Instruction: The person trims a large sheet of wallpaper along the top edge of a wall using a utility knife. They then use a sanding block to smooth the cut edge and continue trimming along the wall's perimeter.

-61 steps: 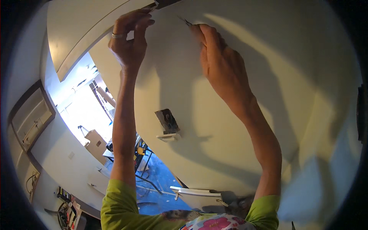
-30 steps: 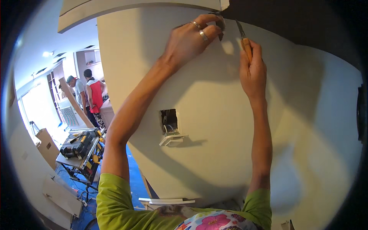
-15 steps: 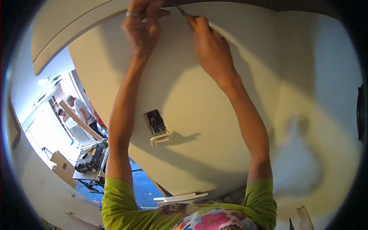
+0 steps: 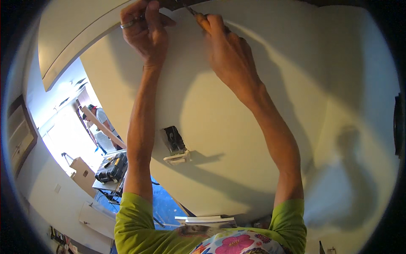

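Observation:
Both my arms are raised against a pale wall panel [image 4: 237, 139]. My right hand [image 4: 232, 59] is closed around a hand tool with an orange-brown handle [image 4: 203, 22] and a narrow dark metal shaft pointing up and left. The top of the picture cuts off the tool's tip. To its left, my left hand [image 4: 146, 36], with a ring on one finger, has its fingers curled close to the edge of a curved pale panel [image 4: 84, 38]. Whatever those fingers hold, if anything, I cannot make out.
Below my hands, a dark rectangular wall opening [image 4: 173, 139] has a white bracket [image 4: 177, 158] sticking out under it. At left, a black toolbox [image 4: 112, 167] stands on a work table near a cardboard box [image 4: 82, 175]. Two people [image 4: 101, 120] are beyond, beside a slanting board [image 4: 101, 127].
My left hand has shifted left and slightly down. The right hand has moved slightly left, with more of the tool's handle showing. The whole view has shifted a little.

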{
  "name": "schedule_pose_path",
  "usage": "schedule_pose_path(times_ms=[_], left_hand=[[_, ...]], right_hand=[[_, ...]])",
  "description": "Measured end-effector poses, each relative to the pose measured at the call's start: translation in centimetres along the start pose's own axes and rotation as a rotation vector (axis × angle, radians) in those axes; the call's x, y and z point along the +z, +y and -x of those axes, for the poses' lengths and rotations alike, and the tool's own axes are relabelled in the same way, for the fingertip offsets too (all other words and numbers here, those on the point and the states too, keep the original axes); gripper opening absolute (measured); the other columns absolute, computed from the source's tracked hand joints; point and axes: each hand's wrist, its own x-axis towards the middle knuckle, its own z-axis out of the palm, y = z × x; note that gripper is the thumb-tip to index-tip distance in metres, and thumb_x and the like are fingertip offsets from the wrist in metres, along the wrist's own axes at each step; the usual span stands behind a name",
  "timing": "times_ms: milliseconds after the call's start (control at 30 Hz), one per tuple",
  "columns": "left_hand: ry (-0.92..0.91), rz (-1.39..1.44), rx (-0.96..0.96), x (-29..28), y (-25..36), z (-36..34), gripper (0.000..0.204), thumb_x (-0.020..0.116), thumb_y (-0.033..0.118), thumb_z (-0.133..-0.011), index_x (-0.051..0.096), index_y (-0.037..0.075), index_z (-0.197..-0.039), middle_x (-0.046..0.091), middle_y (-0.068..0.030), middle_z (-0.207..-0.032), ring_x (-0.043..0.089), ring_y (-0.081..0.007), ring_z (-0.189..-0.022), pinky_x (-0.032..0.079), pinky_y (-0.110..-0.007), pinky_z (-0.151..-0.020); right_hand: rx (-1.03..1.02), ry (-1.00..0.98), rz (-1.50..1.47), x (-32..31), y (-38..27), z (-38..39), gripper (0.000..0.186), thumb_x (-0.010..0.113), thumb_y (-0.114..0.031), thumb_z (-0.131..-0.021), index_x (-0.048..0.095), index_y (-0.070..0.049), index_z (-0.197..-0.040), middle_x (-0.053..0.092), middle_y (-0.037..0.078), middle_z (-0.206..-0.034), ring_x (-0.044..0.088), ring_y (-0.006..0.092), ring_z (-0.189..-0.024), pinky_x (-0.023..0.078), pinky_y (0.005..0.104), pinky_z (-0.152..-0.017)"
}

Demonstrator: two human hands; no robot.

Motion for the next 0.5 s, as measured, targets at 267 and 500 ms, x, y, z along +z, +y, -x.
schedule_pose_path(times_ms=[267, 500], left_hand=[[-0.002, -0.081, 0.037, 0.04, -0.37, -0.07, 0.014, 0.063, 0.002, -0.101, 0.052, 0.003, -0.109, 0.071, -0.0163, -0.085, 0.063, -0.0144, -0.052, 0.052, -0.026, -0.044], [-0.004, 0.016, 0.039, 0.23, -0.25, 0.11, 0.014, 0.063, 0.003, -0.101, 0.052, 0.003, -0.109, 0.070, -0.0157, -0.084, 0.062, -0.0129, -0.052, 0.052, -0.026, -0.043]], right_hand=[[-0.022, -0.005, -0.002, -0.05, 0.37, -0.31, 0.022, 0.054, -0.012, -0.100, 0.050, -0.005, -0.120, 0.071, 0.025, -0.086, 0.071, 0.0449, -0.073, 0.058, 0.0552, -0.062], [0.014, -0.039, -0.017, -0.29, 0.02, -0.43, 0.022, 0.054, -0.012, -0.100, 0.050, -0.002, -0.119, 0.070, 0.027, -0.092, 0.071, 0.0454, -0.079, 0.058, 0.0560, -0.065]])
